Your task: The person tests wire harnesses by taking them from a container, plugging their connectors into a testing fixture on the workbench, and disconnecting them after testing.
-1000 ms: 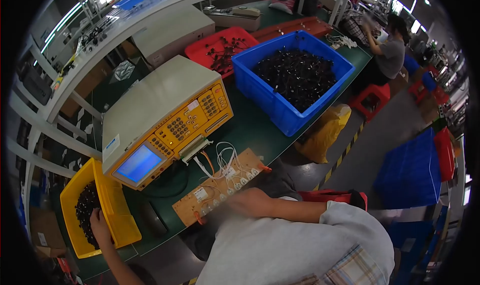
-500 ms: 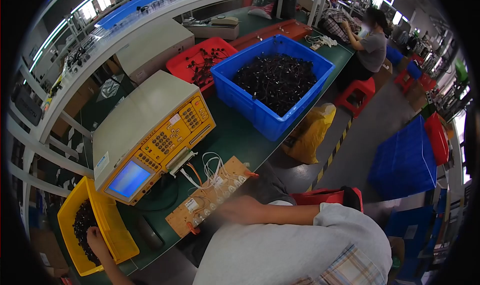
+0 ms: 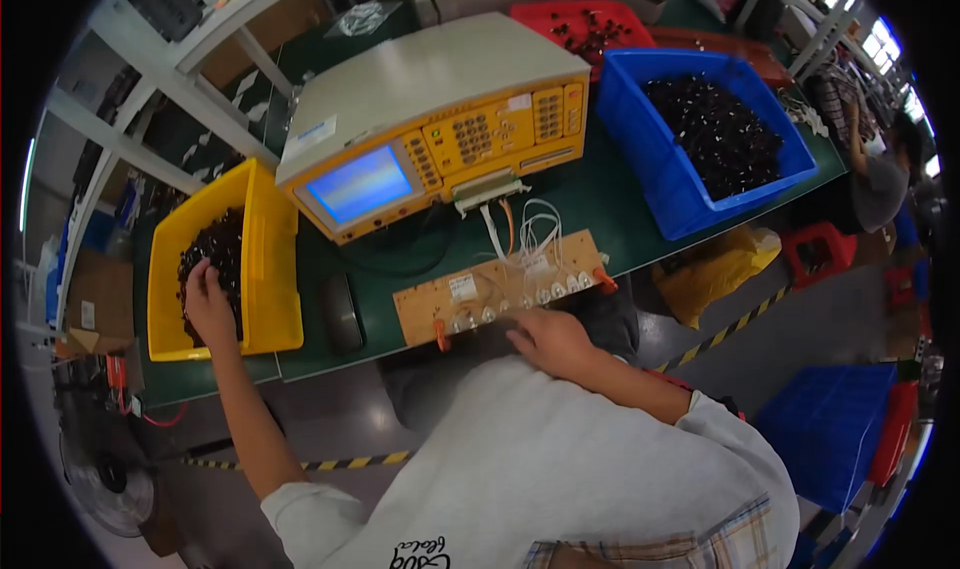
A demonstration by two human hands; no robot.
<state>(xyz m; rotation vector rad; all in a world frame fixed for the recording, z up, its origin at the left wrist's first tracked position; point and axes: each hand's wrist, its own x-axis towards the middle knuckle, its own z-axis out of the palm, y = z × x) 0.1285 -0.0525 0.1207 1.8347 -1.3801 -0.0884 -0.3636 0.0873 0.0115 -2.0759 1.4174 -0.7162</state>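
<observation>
My left hand [image 3: 208, 304] reaches into a yellow bin [image 3: 272, 269] at the left of the bench, its bent fingers closed among small black parts [image 3: 222, 241]. Whatever they pinch is too small to make out. My right hand [image 3: 552, 341] is at the front edge of a wooden board [image 3: 415, 309]. Its fingers are curled near the row of round, whitish connectors [image 3: 543, 296], and anything in them is hidden. Wires run from the board to a yellow-fronted test instrument [image 3: 440, 154] with a lit screen. Orange clamps [image 3: 442, 335] grip the board's ends.
A blue bin [image 3: 650, 159] full of dark cabled parts stands right of the instrument, beside a red tray [image 3: 630, 31]. A dark flat object [image 3: 342, 311] lies between yellow bin and board. Another person [image 3: 880, 184] sits at the far right. Metal shelving [image 3: 130, 134] rises at left.
The view has turned and shifted left, so the bench looks more level. My left hand stays in the yellow bin; my right hand stays by the board, less blurred now.
</observation>
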